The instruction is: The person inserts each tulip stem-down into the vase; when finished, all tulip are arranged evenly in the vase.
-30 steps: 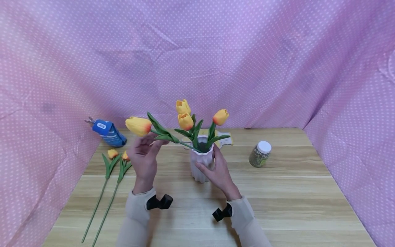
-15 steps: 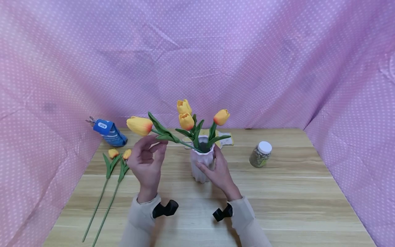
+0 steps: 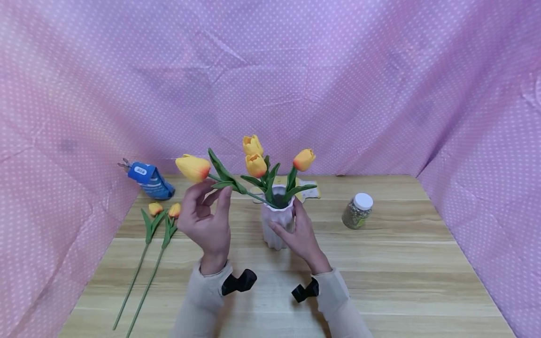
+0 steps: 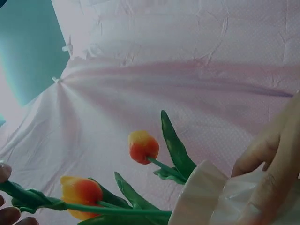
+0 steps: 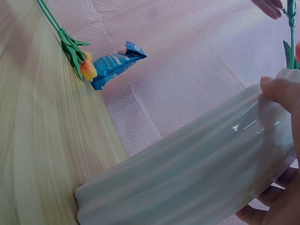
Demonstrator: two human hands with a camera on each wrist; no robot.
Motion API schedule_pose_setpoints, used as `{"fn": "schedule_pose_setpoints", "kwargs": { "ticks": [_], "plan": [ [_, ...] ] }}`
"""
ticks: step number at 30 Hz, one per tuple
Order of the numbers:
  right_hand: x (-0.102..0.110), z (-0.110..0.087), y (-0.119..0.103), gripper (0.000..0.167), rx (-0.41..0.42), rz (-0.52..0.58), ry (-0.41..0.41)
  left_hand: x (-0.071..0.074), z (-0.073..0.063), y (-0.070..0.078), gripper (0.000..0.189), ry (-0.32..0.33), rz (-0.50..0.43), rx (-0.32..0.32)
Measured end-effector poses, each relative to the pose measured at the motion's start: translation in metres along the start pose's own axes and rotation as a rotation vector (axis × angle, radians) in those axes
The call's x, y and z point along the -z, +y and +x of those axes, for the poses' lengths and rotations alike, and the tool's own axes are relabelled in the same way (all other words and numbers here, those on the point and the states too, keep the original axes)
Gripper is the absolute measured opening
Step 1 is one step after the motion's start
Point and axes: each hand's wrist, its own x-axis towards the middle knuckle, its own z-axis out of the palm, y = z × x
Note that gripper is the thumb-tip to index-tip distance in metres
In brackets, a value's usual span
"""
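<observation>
My right hand [image 3: 297, 234] grips the side of a white fluted vase [image 3: 274, 230] that stands upright on the table. Several yellow-orange tulips rise from it. One tulip [image 3: 193, 168] leans far out to the left, its stem over the vase rim. My left hand [image 3: 207, 218] is at that tulip's leaves, just below the bloom, thumb on one side and curled fingers on the other. In the left wrist view the stem [image 4: 117, 211] runs from the fingertips to the vase [image 4: 199, 197]. Fingertip contact is partly hidden by the leaves.
Two more tulips [image 3: 150, 270] lie on the table at the left. Behind them is a blue bag [image 3: 151, 180]. A jar with a white lid [image 3: 357, 211] stands at the right. Something yellow and white [image 3: 310, 189] lies behind the vase. Pink dotted cloth surrounds the table.
My left hand has moved a little to the right, and its thumb has come up to the leaves. The leaning tulip has shifted slightly up and right. My right hand and the vase stay put.
</observation>
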Motion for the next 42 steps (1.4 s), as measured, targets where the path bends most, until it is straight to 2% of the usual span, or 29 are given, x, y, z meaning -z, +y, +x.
{"fn": "schedule_pose_setpoints", "kwargs": {
  "ticks": [2,7,14,18,21,27,31,37,42],
  "plan": [
    [0.000,0.000,-0.001,0.083,0.005,0.003,0.004,-0.003,0.000,0.000,0.040,0.022,0.011,0.009],
    [0.000,0.000,-0.002,0.084,0.004,0.007,0.000,-0.004,0.000,0.000,0.031,0.038,-0.030,0.045],
    [0.001,0.000,-0.002,0.085,-0.015,0.000,-0.010,-0.003,-0.002,-0.006,0.009,0.023,-0.206,0.134],
    [0.001,0.000,-0.002,0.084,-0.013,0.002,-0.012,-0.003,-0.003,-0.010,0.011,0.029,-0.316,0.199],
    [0.001,0.000,-0.002,0.084,-0.008,0.007,-0.011,-0.003,-0.005,-0.012,0.012,0.029,-0.353,0.241],
    [0.001,0.000,-0.001,0.084,-0.008,0.002,-0.008,-0.004,-0.012,-0.016,0.024,0.009,-0.370,0.299],
    [0.001,0.000,-0.001,0.084,-0.006,0.002,-0.004,-0.004,-0.020,-0.019,0.026,-0.019,-0.359,0.330],
    [0.002,0.000,-0.002,0.085,0.005,0.001,0.013,-0.003,-0.036,-0.025,0.017,-0.100,-0.282,0.370],
    [0.002,0.000,-0.002,0.085,0.004,-0.008,0.012,-0.002,-0.046,-0.029,0.017,-0.175,-0.232,0.363]
  ]
}}
